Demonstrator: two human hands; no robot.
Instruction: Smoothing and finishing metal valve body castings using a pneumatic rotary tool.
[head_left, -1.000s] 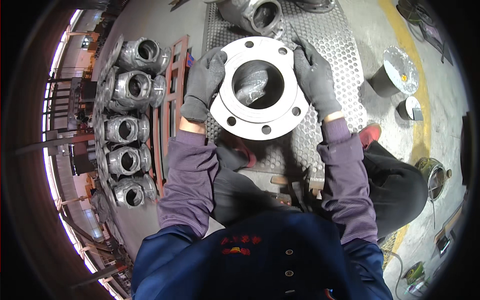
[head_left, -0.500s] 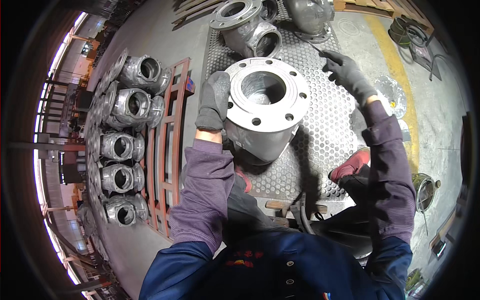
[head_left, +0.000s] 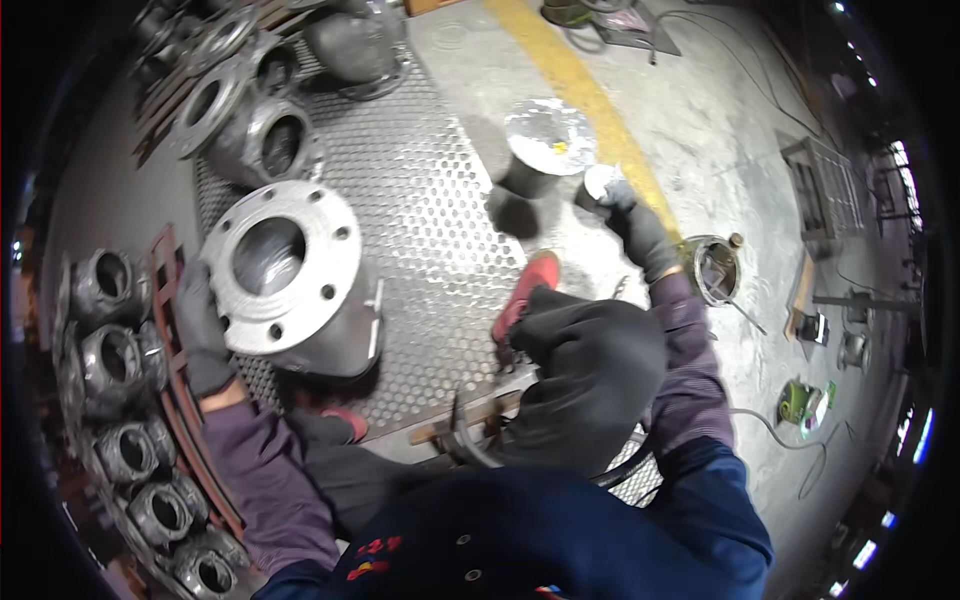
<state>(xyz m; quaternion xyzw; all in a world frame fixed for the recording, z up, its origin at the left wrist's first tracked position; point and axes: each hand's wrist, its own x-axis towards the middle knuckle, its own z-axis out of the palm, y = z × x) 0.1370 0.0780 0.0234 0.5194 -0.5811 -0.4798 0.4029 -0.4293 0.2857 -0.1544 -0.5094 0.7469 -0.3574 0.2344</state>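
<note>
A grey metal valve body (head_left: 330, 350) with a wide round flange (head_left: 318, 315) stands on the dimpled mat in front of me, flange upward. My gloved left hand (head_left: 203, 335) is closed against the left rim of that flange, its fingers partly hidden. Off to the right, my gloved right hand (head_left: 635, 225) reaches down to a small can (head_left: 600, 182) with a pale top. Its fingers are curled at the can's edge, and blur hides what they hold. Beside the can is a taller stand with a round, silvery, stained top (head_left: 550, 138) and a yellow spot.
More flanged castings stand at the far left (head_left: 275, 140) and along the left side (head_left: 130, 450), by a red metal rack (head_left: 180, 390). A yellow floor line (head_left: 560, 70) runs past the stand. A round open container (head_left: 715, 270) and cables lie to the right.
My view has swung right. My right hand has moved from above the mat, where it held a thin dark tool, down to the small can. The left hand stays on the flange.
</note>
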